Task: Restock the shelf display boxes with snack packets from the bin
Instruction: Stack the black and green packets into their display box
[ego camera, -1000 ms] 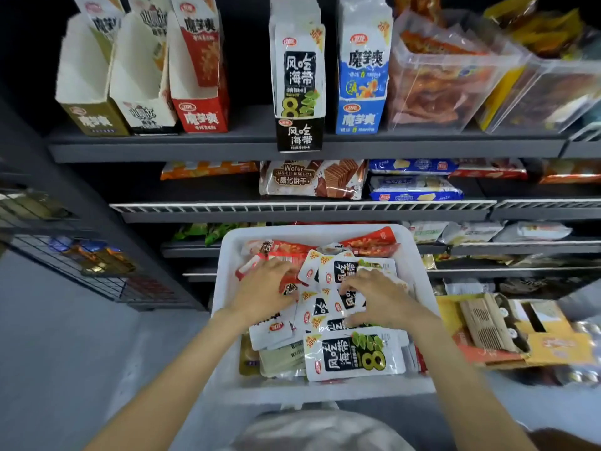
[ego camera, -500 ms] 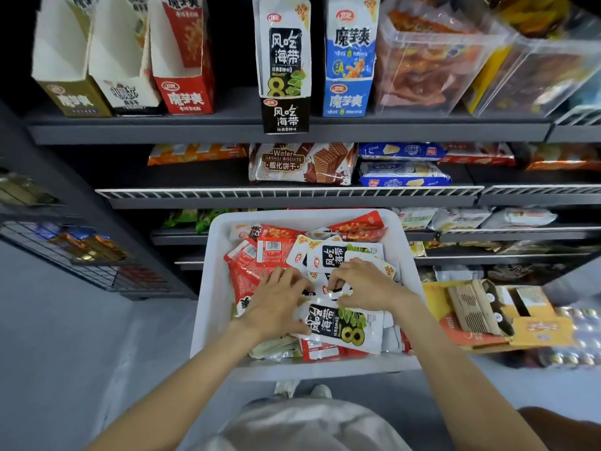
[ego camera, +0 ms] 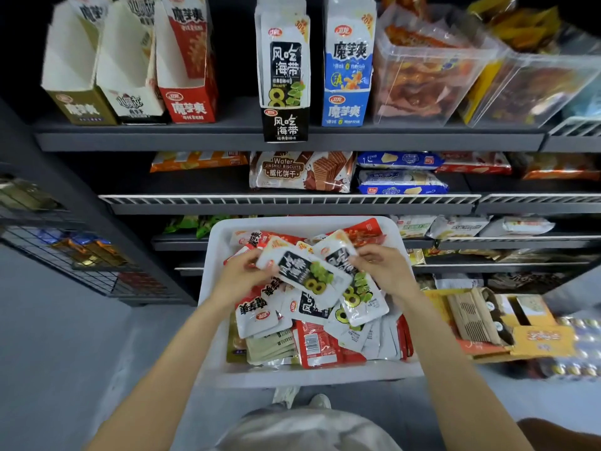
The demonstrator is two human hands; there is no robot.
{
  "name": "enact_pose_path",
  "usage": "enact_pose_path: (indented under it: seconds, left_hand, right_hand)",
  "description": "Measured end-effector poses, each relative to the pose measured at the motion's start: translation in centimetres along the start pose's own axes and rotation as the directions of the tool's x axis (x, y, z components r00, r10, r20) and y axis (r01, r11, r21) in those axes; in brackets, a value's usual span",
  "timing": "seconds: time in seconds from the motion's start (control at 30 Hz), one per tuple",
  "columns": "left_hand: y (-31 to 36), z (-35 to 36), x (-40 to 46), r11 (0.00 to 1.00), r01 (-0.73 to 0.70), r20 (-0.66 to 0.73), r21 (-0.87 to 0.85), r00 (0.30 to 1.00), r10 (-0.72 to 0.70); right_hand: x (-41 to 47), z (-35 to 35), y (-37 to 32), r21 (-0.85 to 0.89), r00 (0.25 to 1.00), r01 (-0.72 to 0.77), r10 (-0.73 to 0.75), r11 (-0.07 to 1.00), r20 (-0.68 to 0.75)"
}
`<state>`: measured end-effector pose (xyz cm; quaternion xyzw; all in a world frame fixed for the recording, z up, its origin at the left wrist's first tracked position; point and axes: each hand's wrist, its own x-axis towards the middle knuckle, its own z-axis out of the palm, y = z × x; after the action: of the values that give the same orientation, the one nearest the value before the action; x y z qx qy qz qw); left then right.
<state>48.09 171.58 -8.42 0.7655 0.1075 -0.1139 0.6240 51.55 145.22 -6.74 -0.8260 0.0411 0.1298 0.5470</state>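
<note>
Half a second ago both hands lay flat among the packets in the white plastic bin [ego camera: 214,255], sorting. Now they have come up off the heap with a fan of glossy white-and-black seaweed snack packets [ego camera: 304,276] marked with a green 8. The left hand [ego camera: 242,275] pinches the left end of the fan and the right hand [ego camera: 379,266] grips its right end, fingers curled over the edges. The fan hangs just above the other packets, with red, white and olive ones loose beneath. The sorting looks finished for this batch, and the matching tall black-and-white display box [ego camera: 284,79] stands on the top grey shelf [ego camera: 195,138], directly above the bin, already holding some packets. Lifting the fan up to that box seems the next step.
</note>
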Motion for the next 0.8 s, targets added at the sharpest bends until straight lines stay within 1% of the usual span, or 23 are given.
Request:
enact_pose_path:
  seconds: [0.03,0.07,0.1,0.13,0.2,0.3,0.37,0.4,0.5,0.6,0.7,0.8]
  left_hand:
    - [0.5,-0.8,-0.1,0.993,0.023,-0.035,-0.117,0.999,-0.027]
    - [1.1,-1.6,0.0,0.981,0.016,-0.069,-0.192,0.997,-0.030]
    - [1.7,-2.3,0.1,0.977,-0.014,-0.110,-0.215,0.994,-0.010]
    - [2.4,-2.9,0.1,0.974,-0.054,-0.152,-0.218,0.988,0.021]
    - [4.0,-3.6,0.2,0.968,-0.136,-0.241,-0.210,0.967,0.084]
    - [7.2,-4.3,0.0,0.945,-0.297,-0.330,-0.134,0.913,0.241]
    - [10.2,-4.8,0.0,0.908,-0.414,-0.362,-0.061,0.857,0.366]
    - [11.8,-5.1,0.2,0.881,-0.472,-0.382,-0.024,0.819,0.428]
    - [16.9,-6.1,1.0,0.788,-0.612,-0.426,0.059,0.699,0.575]
    - [20.8,-6.7,2.9,0.719,-0.691,-0.470,0.074,0.612,0.636]
    - [23.7,-6.7,5.4,0.688,-0.720,-0.508,0.092,0.560,0.654]
    - [25.4,-6.8,8.0,0.660,-0.722,-0.535,0.209,0.481,0.695]
  right_hand:
    - [-0.1,-0.5,-0.4,0.082,1.000,-0.016,0.018,0.996,-0.022]
    - [-0.1,-0.8,-0.8,0.168,0.999,-0.032,0.036,0.985,-0.018]
    - [-0.1,-1.0,-1.2,0.236,0.999,-0.043,0.046,0.971,-0.006]
    - [-0.1,-1.2,-1.6,0.281,0.999,-0.049,0.051,0.958,0.002]
    - [0.1,-1.4,-2.7,0.315,1.000,-0.020,0.023,0.949,-0.005]
    - [0.5,-1.6,-4.5,0.323,0.994,0.081,-0.054,0.943,-0.092]
    - [0.8,-1.9,-6.0,0.278,0.976,0.179,-0.135,0.944,-0.171]
    - [0.9,-2.0,-6.9,0.280,0.965,0.224,-0.172,0.934,-0.199]
    - [1.7,-2.4,-10.0,0.390,0.929,0.354,-0.270,0.850,-0.255]
    - [2.8,-2.5,-13.0,0.440,0.897,0.434,-0.329,0.787,-0.296]
    - [4.0,-2.5,-15.8,0.482,0.868,0.492,-0.367,0.726,-0.334]
    - [5.0,-2.5,-18.4,0.516,0.830,0.556,-0.407,0.652,-0.381]
